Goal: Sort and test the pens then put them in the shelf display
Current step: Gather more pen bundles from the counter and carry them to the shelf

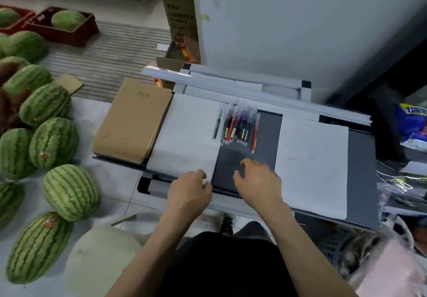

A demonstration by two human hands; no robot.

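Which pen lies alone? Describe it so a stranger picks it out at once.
On the grey shelf panel, find the white sheet on the left. Near its right edge lies one dark pen, just left of the bundle of pens. Unlike them, it rests alone on paper and shows no red.

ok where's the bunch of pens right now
In the head view the bunch of pens lies on the grey shelf, mid-frame, between the left white sheet and the right white sheet, just beyond the right hand.
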